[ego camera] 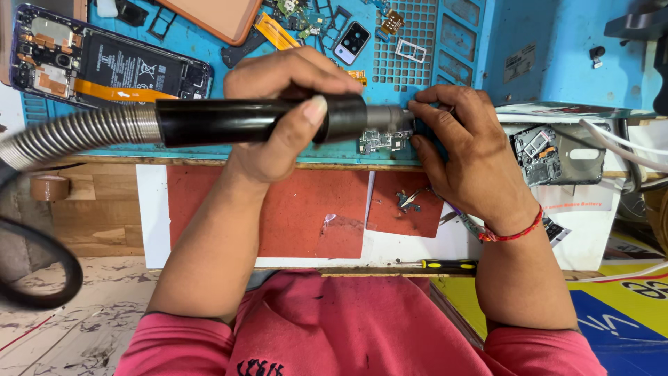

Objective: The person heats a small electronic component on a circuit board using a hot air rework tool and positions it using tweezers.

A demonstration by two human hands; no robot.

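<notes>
My left hand point(285, 115) grips the black handle of a hot-air tool point(236, 120) with a ribbed metal hose point(76, 132) running off to the left. Its metal nozzle point(390, 118) points right, just above a small green circuit board point(379, 141) on the blue work mat point(209, 52). My right hand point(470, 150) rests at the nozzle tip, fingers pinched beside the board's right edge. What the fingertips hold is hidden.
An opened phone with its battery showing point(104, 66) lies at the mat's top left. Loose phone parts and a camera module point(351, 42) sit at the top. Red pads point(306, 209), a screwdriver point(445, 265), another opened phone body point(557, 153) and a tape roll point(50, 188) lie around.
</notes>
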